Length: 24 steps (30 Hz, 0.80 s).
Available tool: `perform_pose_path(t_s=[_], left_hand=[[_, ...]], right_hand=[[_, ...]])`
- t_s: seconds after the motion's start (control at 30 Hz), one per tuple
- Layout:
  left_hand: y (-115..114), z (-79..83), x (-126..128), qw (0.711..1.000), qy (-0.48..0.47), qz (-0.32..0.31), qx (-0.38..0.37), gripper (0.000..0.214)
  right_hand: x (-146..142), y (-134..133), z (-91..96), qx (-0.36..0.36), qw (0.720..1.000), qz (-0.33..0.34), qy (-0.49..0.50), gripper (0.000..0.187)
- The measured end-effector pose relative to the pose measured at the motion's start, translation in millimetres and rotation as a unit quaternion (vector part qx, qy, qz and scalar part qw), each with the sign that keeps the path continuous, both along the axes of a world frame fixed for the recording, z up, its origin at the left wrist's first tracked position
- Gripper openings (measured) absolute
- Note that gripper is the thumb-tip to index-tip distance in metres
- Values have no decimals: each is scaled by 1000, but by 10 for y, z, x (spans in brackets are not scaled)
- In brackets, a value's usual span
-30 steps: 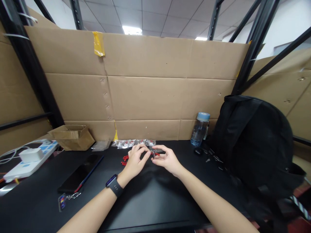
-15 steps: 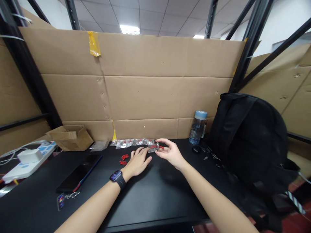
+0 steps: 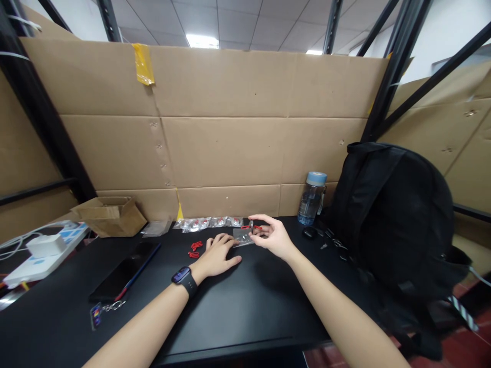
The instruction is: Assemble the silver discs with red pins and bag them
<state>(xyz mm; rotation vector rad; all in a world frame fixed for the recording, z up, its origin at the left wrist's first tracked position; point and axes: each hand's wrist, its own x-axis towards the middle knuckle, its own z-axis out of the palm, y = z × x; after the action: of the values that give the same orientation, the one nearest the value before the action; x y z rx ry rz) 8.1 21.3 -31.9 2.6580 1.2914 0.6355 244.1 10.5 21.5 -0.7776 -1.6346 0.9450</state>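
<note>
My right hand [image 3: 274,236] pinches a small round disc [image 3: 251,227] between thumb and fingers. The disc stands edge-on, dark and shiny at its rim, and red cord [image 3: 258,228] shows beside it near the fingers. Just left of it and lower, a small clear plastic bag [image 3: 242,236] lies on the table. My left hand [image 3: 218,256], with a dark watch on the wrist, rests flat with fingers spread, its fingertips at the bag's left edge. Several red cord bundles [image 3: 195,248] lie left of it.
Bagged round pieces [image 3: 207,223] line the back by the cardboard wall [image 3: 226,153]. A paper bag [image 3: 113,217], a phone [image 3: 125,271] and a power strip [image 3: 49,250] are at left. A water bottle [image 3: 311,200], black mouse [image 3: 309,232] and backpack [image 3: 395,220] are at right.
My right hand has moved slightly right with the disc, apart from the clear bag, more of which now shows. My left hand has hardly moved. The view has shifted a little.
</note>
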Motion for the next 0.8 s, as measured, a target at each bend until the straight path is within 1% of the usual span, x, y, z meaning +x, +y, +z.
perform_pose_path(t_s=[0.17,0.3,0.43,0.57,0.7,0.8], left_hand=[[-60,58,2,1000,8,-20,15,33],[-65,76,-5,999,15,-35,-15,24],[-69,87,-22,999,14,-38,-29,23],[-85,122,-46,999,10,-41,-15,26],[-115,181,-47,998,18,-62,-1,22],[-157,221,-40,996,27,-80,-14,18]], right_hand=[[9,13,-18,-5,1000,13,11,55],[16,11,-16,-4,1000,25,7,55],[19,11,-18,-12,1000,27,2,55],[25,24,-32,-13,1000,11,-4,55],[36,30,-38,-14,1000,0,-16,55],[43,33,-42,-9,1000,-3,-25,54]])
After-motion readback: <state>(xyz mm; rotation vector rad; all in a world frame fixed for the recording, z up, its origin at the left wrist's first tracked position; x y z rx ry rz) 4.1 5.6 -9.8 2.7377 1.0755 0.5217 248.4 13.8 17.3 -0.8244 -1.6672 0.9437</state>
